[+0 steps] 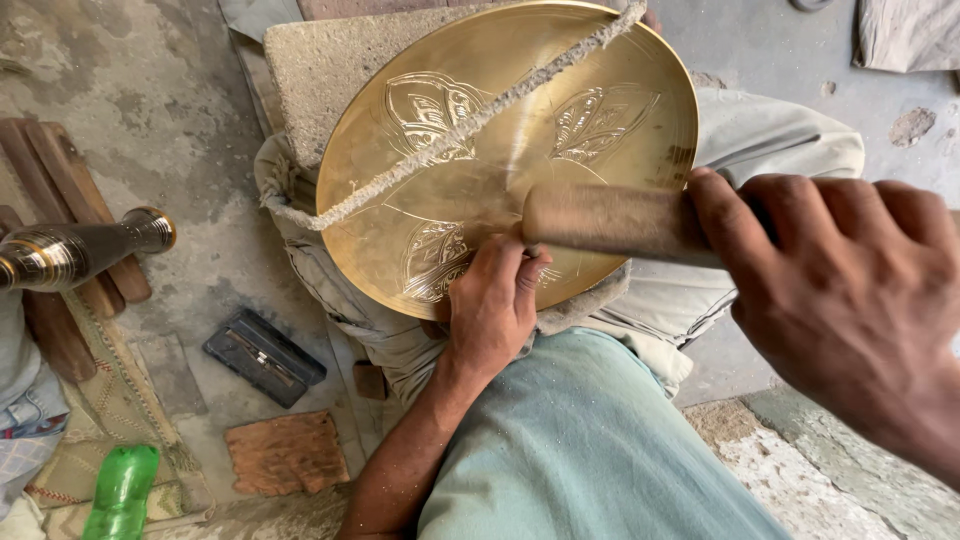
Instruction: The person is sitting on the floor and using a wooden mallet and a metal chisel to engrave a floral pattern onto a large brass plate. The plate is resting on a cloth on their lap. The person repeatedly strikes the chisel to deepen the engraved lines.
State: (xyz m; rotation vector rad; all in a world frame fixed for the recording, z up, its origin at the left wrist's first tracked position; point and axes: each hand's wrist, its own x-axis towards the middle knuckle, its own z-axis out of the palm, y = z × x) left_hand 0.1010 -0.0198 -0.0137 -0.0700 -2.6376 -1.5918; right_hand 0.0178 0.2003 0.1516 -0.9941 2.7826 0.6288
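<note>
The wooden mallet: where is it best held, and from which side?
Hold the wooden mallet at its thin handle end, coming from the right, as the right hand does. The thick head points left over the brass plate, so that end must stay free.

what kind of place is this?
Probably a small metal-engraving workshop at floor level. The left hand rests on an engraved brass plate tied by a rope to a stone block, the right hand holds a wooden mallet, and the floor is bare concrete.
</note>
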